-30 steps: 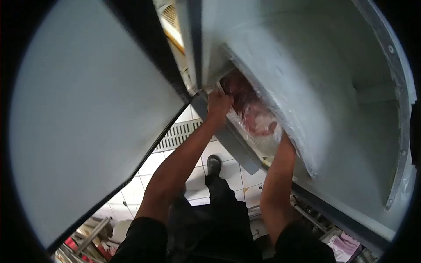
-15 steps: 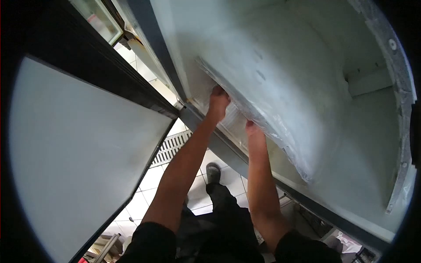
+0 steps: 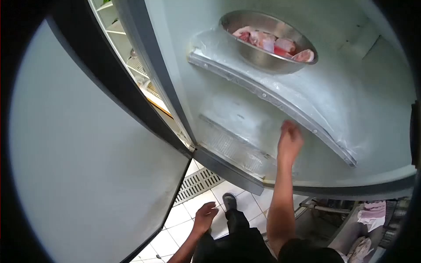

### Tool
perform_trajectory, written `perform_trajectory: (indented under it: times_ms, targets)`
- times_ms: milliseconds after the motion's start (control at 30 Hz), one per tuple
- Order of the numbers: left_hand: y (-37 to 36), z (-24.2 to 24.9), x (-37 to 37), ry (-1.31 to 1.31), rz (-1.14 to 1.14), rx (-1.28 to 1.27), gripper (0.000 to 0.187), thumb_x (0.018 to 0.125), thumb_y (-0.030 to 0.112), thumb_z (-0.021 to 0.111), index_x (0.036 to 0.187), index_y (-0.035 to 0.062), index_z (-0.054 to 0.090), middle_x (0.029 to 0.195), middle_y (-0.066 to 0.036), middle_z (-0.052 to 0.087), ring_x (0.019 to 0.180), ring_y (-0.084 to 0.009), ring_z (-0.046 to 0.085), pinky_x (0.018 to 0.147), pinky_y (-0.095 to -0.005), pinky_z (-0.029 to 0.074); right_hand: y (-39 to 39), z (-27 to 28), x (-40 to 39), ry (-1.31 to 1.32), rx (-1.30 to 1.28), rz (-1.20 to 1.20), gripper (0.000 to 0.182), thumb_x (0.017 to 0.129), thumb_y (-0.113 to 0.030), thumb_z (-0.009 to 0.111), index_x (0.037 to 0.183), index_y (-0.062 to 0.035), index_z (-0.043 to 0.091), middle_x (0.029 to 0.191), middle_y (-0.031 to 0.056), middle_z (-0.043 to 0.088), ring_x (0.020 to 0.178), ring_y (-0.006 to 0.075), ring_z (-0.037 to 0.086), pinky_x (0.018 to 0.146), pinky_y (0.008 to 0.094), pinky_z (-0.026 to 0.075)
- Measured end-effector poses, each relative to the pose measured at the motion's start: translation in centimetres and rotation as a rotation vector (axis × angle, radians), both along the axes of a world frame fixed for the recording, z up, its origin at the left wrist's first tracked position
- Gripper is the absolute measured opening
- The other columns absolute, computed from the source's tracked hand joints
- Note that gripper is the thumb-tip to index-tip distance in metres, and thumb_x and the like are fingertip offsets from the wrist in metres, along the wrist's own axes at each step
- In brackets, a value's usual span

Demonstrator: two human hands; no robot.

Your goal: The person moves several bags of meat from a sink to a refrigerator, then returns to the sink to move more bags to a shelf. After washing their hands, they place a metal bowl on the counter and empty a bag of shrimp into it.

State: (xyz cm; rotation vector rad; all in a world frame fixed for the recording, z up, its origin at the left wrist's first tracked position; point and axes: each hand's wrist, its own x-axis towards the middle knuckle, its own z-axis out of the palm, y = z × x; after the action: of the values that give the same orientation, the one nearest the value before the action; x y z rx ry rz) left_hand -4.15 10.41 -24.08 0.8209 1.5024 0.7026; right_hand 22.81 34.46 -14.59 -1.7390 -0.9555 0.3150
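My right hand reaches into the open fridge, just below the metal front edge of the upper shelf. Its fingertips are smeared by motion. Lower down, my left hand hangs outside over the tiled floor, with loosely bent fingers apart and nothing in them. On the film-covered upper shelf stands a steel bowl holding several pieces of raw meat. Beneath that shelf, a lower sheet of clear plastic film lies near the fridge's bottom front edge.
A large fridge door stands open at the left. White shelves show through the gap beyond it. A floor drain grate runs by the door. At the lower right is a grey container with a pink and white cloth.
My view has lifted, bringing the upper shelf and the bowl of meat into sight. My left hand has let go of the plastic-covered edge and drawn back; my right hand has also come off it.
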Motion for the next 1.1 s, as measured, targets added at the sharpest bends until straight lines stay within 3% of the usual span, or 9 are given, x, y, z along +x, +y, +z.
perform_trajectory:
  times_ms: [33, 67, 167, 233, 300, 533, 667, 867, 1100]
  targets:
    - [-0.5, 2.5, -1.4, 0.013, 0.035, 0.016, 0.035, 0.087, 0.007, 0.065, 0.119, -0.0006, 0.056, 0.111, -0.012, 0.065, 0.106, -0.0199, 0.061, 0.085, -0.0308, 0.050, 4.8, -3.7, 2.7, -0.441, 0.051, -0.187, 0.036, 0.092, -0.033, 0.057, 0.109, -0.0014, 0.064, 0.101, 0.0140, 0.067, 0.096, 0.0330, 0.061, 0.087, 0.0439, 0.045]
    - [-0.7, 4.6, -3.7, 0.117, 0.116, 0.080, 0.036, 0.086, 0.007, 0.065, 0.120, 0.0001, 0.056, 0.111, -0.012, 0.065, 0.105, -0.0197, 0.061, 0.085, -0.0312, 0.050, 9.1, -5.4, 5.6, -0.568, -0.028, -0.255, 0.036, 0.092, -0.033, 0.058, 0.109, -0.0014, 0.064, 0.102, 0.0141, 0.067, 0.096, 0.0330, 0.061, 0.087, 0.0438, 0.045]
    - [-2.6, 7.5, -8.6, 0.336, 0.296, 0.157, 0.037, 0.086, 0.004, 0.065, 0.121, 0.0009, 0.054, 0.111, -0.012, 0.064, 0.102, -0.0191, 0.061, 0.085, -0.0322, 0.050, 15.6, -7.6, 10.8, -0.496, -0.461, -0.194, 0.036, 0.091, -0.033, 0.058, 0.109, -0.0015, 0.064, 0.102, 0.0145, 0.067, 0.097, 0.0331, 0.061, 0.088, 0.0436, 0.045]
    - [-1.8, 11.2, -9.3, 0.339, 0.397, 0.098, 0.032, 0.086, 0.000, 0.061, 0.117, -0.0018, 0.054, 0.109, -0.011, 0.062, 0.102, -0.0192, 0.059, 0.089, -0.0309, 0.047, 17.1, -8.7, 13.1, -0.470, -0.601, -0.174, 0.037, 0.091, -0.033, 0.058, 0.110, -0.0016, 0.064, 0.103, 0.0147, 0.067, 0.097, 0.0331, 0.061, 0.088, 0.0435, 0.045]
    - [-2.4, 10.9, -10.4, 0.361, 0.517, 0.160, 0.028, 0.085, -0.001, 0.062, 0.113, 0.0000, 0.057, 0.105, -0.011, 0.063, 0.100, -0.0191, 0.060, 0.091, -0.0315, 0.046, 18.2, -9.0, 14.2, -0.453, -0.641, -0.177, 0.037, 0.091, -0.032, 0.059, 0.110, -0.0016, 0.064, 0.104, 0.0150, 0.066, 0.098, 0.0331, 0.061, 0.088, 0.0433, 0.045]
    - [-2.6, 11.3, -11.3, 0.517, 0.534, 0.149, 0.028, 0.086, 0.002, 0.063, 0.113, -0.0030, 0.062, 0.110, -0.014, 0.065, 0.105, -0.0222, 0.061, 0.094, -0.0327, 0.045, 20.0, -10.8, 16.4, -0.440, -0.664, -0.155, 0.037, 0.090, -0.032, 0.060, 0.111, -0.0018, 0.064, 0.106, 0.0158, 0.066, 0.100, 0.0331, 0.060, 0.090, 0.0428, 0.044]
    - [-1.6, 11.6, -10.7, 0.576, 0.577, 0.102, 0.025, 0.086, 0.003, 0.063, 0.109, -0.0058, 0.063, 0.105, -0.014, 0.066, 0.098, -0.0194, 0.062, 0.091, -0.0307, 0.046, 20.0, -10.8, 16.7, -0.443, -0.633, -0.135, 0.037, 0.089, -0.031, 0.060, 0.111, -0.0020, 0.064, 0.107, 0.0163, 0.065, 0.101, 0.0331, 0.060, 0.091, 0.0425, 0.044]
    - [-1.2, 11.0, -11.1, 0.427, 0.751, 0.064, 0.025, 0.086, 0.004, 0.063, 0.109, -0.0064, 0.064, 0.104, -0.015, 0.066, 0.099, -0.0207, 0.061, 0.092, -0.0323, 0.045, 20.0, -10.8, 16.1, -0.446, -0.591, -0.101, 0.038, 0.088, -0.031, 0.061, 0.112, -0.0022, 0.064, 0.109, 0.0171, 0.065, 0.103, 0.0332, 0.060, 0.093, 0.0420, 0.044]
    - [-1.7, 10.2, -12.9, 0.457, 0.617, 0.057, 0.033, 0.084, 0.008, 0.066, 0.114, -0.0064, 0.061, 0.107, -0.018, 0.065, 0.101, -0.0234, 0.061, 0.091, -0.0336, 0.046, 18.5, -10.8, 13.0, -0.481, -0.483, -0.115, 0.038, 0.087, -0.030, 0.062, 0.113, -0.0024, 0.064, 0.111, 0.0179, 0.064, 0.104, 0.0332, 0.060, 0.094, 0.0415, 0.043]
